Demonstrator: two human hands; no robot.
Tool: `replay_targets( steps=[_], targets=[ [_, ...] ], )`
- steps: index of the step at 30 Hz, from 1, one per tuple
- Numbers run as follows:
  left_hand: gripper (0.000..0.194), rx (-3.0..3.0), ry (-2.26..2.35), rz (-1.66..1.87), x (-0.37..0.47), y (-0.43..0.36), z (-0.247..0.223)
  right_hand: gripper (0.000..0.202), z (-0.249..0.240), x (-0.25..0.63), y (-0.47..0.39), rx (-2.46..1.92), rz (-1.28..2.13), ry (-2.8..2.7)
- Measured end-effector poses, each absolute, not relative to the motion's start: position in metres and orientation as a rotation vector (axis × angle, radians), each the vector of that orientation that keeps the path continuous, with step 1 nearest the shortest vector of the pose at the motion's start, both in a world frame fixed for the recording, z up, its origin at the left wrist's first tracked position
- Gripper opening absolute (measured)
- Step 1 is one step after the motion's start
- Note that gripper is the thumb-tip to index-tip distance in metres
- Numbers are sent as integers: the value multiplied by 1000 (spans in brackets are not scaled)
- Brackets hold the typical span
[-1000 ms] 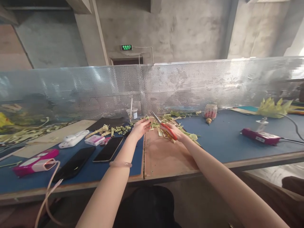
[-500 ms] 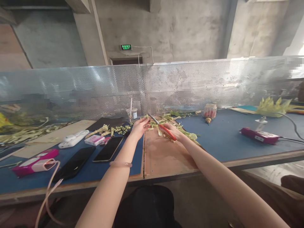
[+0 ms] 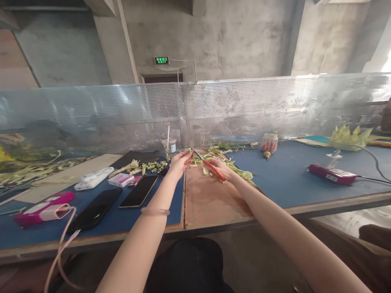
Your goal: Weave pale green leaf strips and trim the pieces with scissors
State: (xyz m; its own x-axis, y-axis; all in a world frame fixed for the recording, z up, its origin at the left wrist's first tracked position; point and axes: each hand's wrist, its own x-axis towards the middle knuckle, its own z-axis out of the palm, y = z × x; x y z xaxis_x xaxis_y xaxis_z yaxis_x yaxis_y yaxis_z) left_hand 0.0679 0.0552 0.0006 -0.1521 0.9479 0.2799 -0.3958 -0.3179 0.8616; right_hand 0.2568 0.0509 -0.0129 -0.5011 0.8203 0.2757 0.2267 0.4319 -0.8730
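Observation:
My right hand is closed around red-handled scissors. Their metal blades point up and left, with the tips close to the fingers of my left hand. The left fingers are pinched together, and a small green plant piece shows at their tips. Below and beyond both hands lies a heap of pale green leaves and cut stems. To the left of my left hand is a pile of knobbly green plant pieces. A bracelet circles my left forearm.
Two black phones, a small pink-and-white box, a white power strip and a magenta one lie at left. A plastic cup with a straw stands behind. At right are a jar and another magenta strip. Perforated metal runs along the back.
The red scissor handles have shifted slightly, and their blades sit a little lower near my left fingers. Both hands stay in nearly the same place.

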Motion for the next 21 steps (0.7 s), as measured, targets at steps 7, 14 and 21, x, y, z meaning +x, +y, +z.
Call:
replay_targets(
  steps=[7,14,21],
  targets=[
    [17,1063,793,1685,68,56,-1,42,-13,256,50,-883,1056,-1970],
    [16,1062,810,1672,66,59,-2,41,-12,256,48,-877,1037,-1974],
    [16,1043,838,1663,67,57,-2,42,-17,256,55,-871,1073,-1979]
  ],
)
